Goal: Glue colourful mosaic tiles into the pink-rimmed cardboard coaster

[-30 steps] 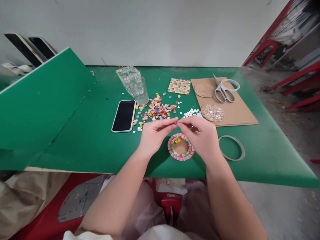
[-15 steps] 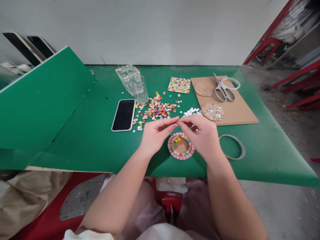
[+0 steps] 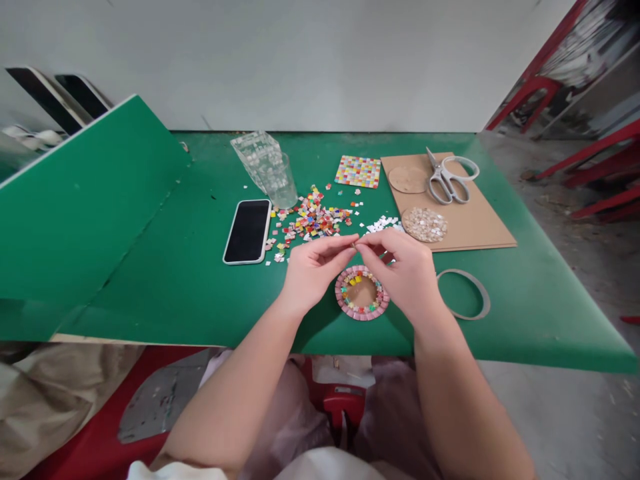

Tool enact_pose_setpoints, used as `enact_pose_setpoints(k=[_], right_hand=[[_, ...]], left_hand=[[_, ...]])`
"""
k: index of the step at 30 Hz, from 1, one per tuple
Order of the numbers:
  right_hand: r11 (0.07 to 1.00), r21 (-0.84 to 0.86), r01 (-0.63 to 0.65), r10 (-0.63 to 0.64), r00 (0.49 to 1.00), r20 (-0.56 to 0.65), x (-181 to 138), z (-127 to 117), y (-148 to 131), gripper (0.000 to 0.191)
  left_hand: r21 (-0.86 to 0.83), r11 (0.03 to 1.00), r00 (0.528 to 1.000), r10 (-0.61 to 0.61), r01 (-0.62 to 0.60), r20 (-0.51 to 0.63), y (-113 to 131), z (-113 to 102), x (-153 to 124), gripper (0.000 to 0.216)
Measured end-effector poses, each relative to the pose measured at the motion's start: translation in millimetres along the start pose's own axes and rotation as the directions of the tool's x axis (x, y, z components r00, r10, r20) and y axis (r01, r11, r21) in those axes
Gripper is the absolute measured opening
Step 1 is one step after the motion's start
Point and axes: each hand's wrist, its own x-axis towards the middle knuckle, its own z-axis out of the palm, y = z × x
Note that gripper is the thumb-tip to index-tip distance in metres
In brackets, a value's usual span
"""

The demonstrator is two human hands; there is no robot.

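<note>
My left hand (image 3: 311,272) and my right hand (image 3: 409,268) meet at the fingertips over the table, both closed in a pinch. Between them shows the edge of a tiny piece that looks like a mosaic tile (image 3: 355,245); the fingers cover most of it. Just below lies a round mosaic coaster (image 3: 361,315), with pink tiles around its rim, mixed colours inside them and a bare brown centre. Beyond my fingers spreads a heap of coloured mosaic tiles (image 3: 316,219). White tiles (image 3: 383,224) lie beside it, partly behind my right hand.
Left of the heap is a phone (image 3: 247,231), with a clear cup (image 3: 283,183) behind it. A tile sheet (image 3: 358,171) lies farther back. Cardboard (image 3: 483,223) on the right carries scissors (image 3: 445,181) and a disc of pale tiles (image 3: 425,225). A grey ring (image 3: 484,300) rests nearby.
Almost nothing differs. Both hands keep the same pinch at the same spot, and the view has shifted very slightly.
</note>
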Motion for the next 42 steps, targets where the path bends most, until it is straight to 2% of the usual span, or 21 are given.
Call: enact_pose_setpoints(k=[4,9,18,23,31,36,40,42], right_hand=[[0.989,-0.120,0.083,-0.085,0.996,-0.010,-0.6,1.3,-0.4,0.011],[0.976,-0.204,0.073,-0.074,0.997,0.000,-1.2,3.7,-0.4,0.010],[0.989,-0.146,-0.016,0.015,1.000,-0.010,-1.8,6.1,2.1,0.007],[0.996,-0.080,0.038,-0.036,0.999,0.035,-0.6,1.2,2.3,0.011],[0.993,-0.096,0.061,-0.061,0.998,0.004,-0.9,2.3,3.5,0.012],[0.988,-0.152,0.030,-0.036,0.999,-0.037,-0.7,6.6,2.3,0.009],[0.992,-0.128,0.010,-0.014,0.999,-0.034,-0.6,7.6,1.2,0.009],[0.994,-0.112,0.004,-0.008,0.999,-0.031,-0.6,7.4,1.0,0.009]], left_hand=[[0.013,1.000,1.000,-0.001,0.001,0.001,0.5,-0.4,-0.1,0.020],[0.027,1.000,1.000,0.013,-0.013,0.025,0.7,-0.6,-0.7,0.021],[0.076,0.997,1.000,0.019,-0.021,0.017,1.9,-0.7,-1.4,0.021],[0.173,0.982,0.997,0.079,-0.075,-0.014,-0.4,-1.7,-1.0,0.020],[0.280,0.950,0.990,0.144,-0.140,0.007,0.2,-1.2,-1.6,0.021],[0.224,0.967,0.993,0.119,-0.120,0.016,1.7,0.1,-2.7,0.023],[0.143,0.987,0.997,0.068,-0.070,0.021,4.1,0.8,-2.8,0.037],[0.129,0.989,0.997,0.068,-0.071,0.024,4.6,1.0,-2.8,0.033]])
